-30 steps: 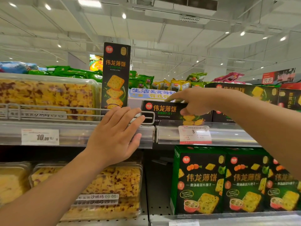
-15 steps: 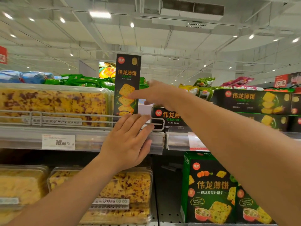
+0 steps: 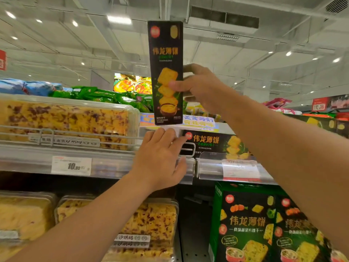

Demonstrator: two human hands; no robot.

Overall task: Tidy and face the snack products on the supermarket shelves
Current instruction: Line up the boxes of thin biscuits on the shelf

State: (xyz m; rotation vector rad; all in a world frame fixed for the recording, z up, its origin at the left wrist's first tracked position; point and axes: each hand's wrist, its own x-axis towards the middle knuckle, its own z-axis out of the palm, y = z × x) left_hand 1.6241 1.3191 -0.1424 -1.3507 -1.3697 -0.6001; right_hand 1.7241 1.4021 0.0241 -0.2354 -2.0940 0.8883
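Note:
A tall black cracker box [image 3: 165,59] is held upright in the air above the top shelf, its front toward me. My right hand [image 3: 200,87] grips its right edge, thumb across the front and fingers behind. My left hand [image 3: 160,157] rests flat with straight fingers on the wire rail and clear price strip of the top shelf [image 3: 113,163], just below the lifted box. A matching black cracker box [image 3: 213,144] lies on its side on that shelf, right of my left hand.
Clear tubs of yellow cake with red bits [image 3: 64,120] fill the top shelf's left; more tubs [image 3: 151,224] sit below. Green cracker boxes [image 3: 247,224] stand at lower right. Green snack bags [image 3: 105,95] lie behind. A 10.90 price tag [image 3: 71,166] hangs on the strip.
My right hand moved left from the lying box, took hold of the standing black box and lifted it off the shelf. My left hand has stayed on the rail.

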